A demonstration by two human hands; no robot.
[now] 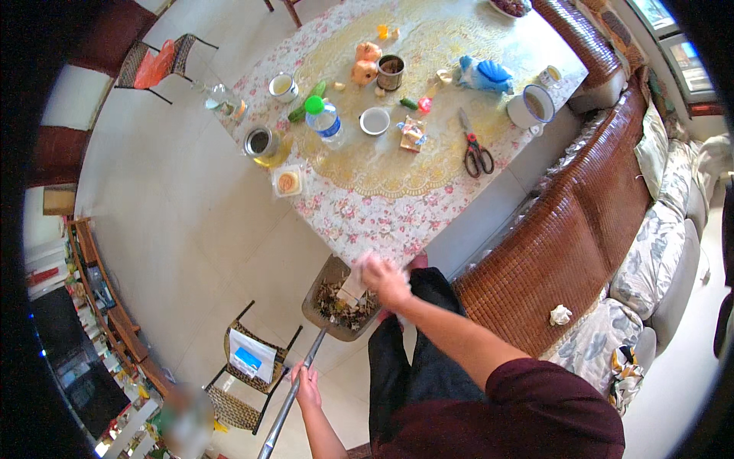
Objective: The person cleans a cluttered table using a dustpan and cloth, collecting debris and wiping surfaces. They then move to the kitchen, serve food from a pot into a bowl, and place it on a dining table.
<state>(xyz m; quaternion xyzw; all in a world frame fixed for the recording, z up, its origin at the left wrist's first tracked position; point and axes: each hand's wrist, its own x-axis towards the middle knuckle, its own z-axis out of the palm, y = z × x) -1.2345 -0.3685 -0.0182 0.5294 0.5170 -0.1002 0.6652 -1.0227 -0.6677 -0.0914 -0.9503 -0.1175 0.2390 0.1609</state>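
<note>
My left hand [308, 383] grips the long metal handle [285, 408] of a dustpan [311, 307]. The pan sits below the near corner of the table [367, 229], which wears a floral tablecloth. Dry scraps [335, 304] fill much of the pan, and a pale flat piece [351, 291] lies among them. Over the pan's right side, at the table corner, is my right hand [391, 287], blurred by motion. Its fingers are closed around a pale pinkish cloth or wipe [362, 268], whose exact kind the blur hides.
Scissors [476, 152], a capped plastic bottle [324, 123], mugs [530, 107], a tin [391, 73] and pomegranates [364, 71] stand or lie on the table. A sofa with a brown mat [539, 258] borders the right. A woven chair [235, 401] stands near my left hand.
</note>
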